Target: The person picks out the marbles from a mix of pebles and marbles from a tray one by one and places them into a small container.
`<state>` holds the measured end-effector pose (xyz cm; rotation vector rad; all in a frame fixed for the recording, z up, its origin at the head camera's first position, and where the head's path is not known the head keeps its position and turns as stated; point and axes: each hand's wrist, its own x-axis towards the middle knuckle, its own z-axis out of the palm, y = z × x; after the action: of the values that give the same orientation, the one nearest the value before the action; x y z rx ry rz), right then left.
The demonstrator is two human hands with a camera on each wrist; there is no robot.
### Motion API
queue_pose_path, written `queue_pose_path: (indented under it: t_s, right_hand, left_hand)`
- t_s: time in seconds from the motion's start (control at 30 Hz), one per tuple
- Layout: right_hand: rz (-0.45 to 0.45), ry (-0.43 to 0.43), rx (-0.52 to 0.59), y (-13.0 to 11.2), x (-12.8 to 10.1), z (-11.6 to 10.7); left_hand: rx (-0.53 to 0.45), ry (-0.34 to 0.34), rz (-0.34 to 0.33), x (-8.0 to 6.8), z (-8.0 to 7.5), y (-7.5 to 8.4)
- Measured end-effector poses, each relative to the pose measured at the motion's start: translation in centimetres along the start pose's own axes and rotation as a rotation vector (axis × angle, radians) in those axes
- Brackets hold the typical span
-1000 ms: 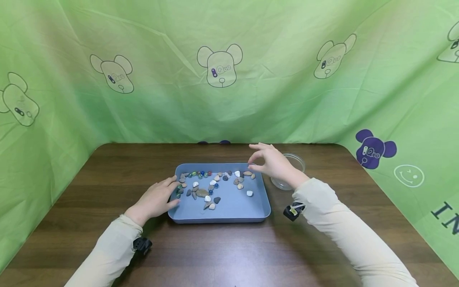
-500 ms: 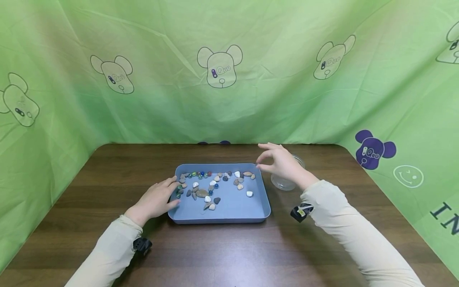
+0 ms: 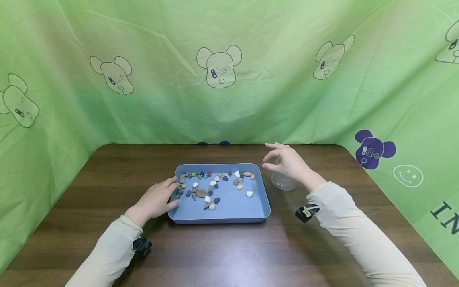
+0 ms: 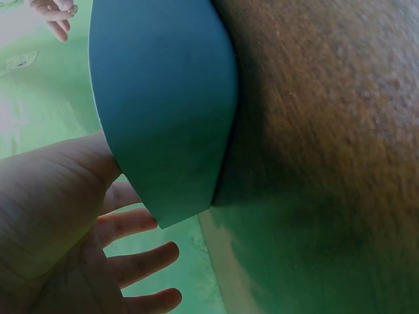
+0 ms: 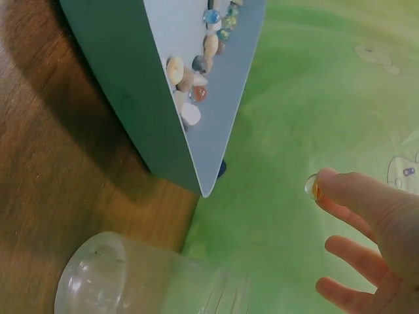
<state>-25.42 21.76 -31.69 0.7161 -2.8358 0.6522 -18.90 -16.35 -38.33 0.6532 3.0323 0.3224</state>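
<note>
A blue tray [image 3: 229, 215] holding several pebbles [image 3: 202, 193] and glass marbles [image 3: 202, 174] sits on the table. My left hand [image 3: 154, 199] rests at the tray's left rim, thumb over the edge; in the left wrist view its other fingers [image 4: 147, 261] extend loosely past the tray's corner. My right hand [image 3: 288, 161] is raised to the right of the tray, near a clear jar [image 3: 283, 182] that it partly covers. Between thumb and index finger it pinches a clear marble [image 5: 313, 187] with an orange streak, seen in the right wrist view.
The brown wooden table [image 3: 222, 255] extends around the tray. A green curtain [image 3: 229, 111] with printed bear heads hangs behind and at both sides. One white pebble [image 3: 249, 193] lies apart from the others in the tray's right part.
My right hand has moved to the right, from above the tray's back right corner to near the jar, with the marble pinched. My left hand has stayed at the rim.
</note>
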Motion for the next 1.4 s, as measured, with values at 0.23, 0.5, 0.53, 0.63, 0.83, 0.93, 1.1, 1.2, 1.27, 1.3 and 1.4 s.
queue_pose_path:
  t_s: [0.23,0.5,0.53,0.63,0.83,0.93,1.1,1.2,1.27,1.3,1.4]
  right_hand:
    - [0.013,0.024,0.013,0.6,-0.4,-0.5]
    - [0.023,0.053,-0.008,1.4,-0.7,-0.9]
    - [0.023,0.056,-0.013,1.5,-0.8,-0.9]
    - [0.023,0.068,-0.028,1.9,-0.8,-0.9]
    - [0.062,0.077,-0.024,3.3,-1.0,-0.9]
    - [0.082,0.077,-0.024,3.9,-1.1,-0.9]
    - [0.094,0.083,-0.022,4.7,-1.2,-0.9]
    - [0.108,0.082,-0.024,5.0,-1.3,-0.9]
    - [0.121,0.08,-0.027,5.2,-1.4,-0.9]
    - [0.126,0.08,-0.028,5.3,-1.4,-0.9]
    - [0.136,0.082,-0.031,5.6,-1.4,-0.8]
  left_hand:
    - [0.005,0.012,0.012,-0.1,-0.2,0.1]
    - [0.014,-0.002,0.002,0.0,-0.1,0.0]
    - [0.011,-0.001,0.001,0.0,0.0,-0.1]
    - [0.005,0.001,-0.001,0.0,0.0,-0.1]
    - [0.003,0.0,0.002,0.1,0.0,0.0]
    - [0.01,-0.001,0.006,0.2,0.0,0.0]
    - [0.009,0.0,0.007,0.1,0.0,0.0]
    - [0.01,0.0,0.004,0.1,-0.1,0.0]
    - [0.016,-0.003,0.002,0.1,-0.1,-0.1]
    - [0.014,-0.004,0.0,0.0,-0.1,0.0]
    - [0.009,-0.008,-0.004,0.1,-0.2,0.0]
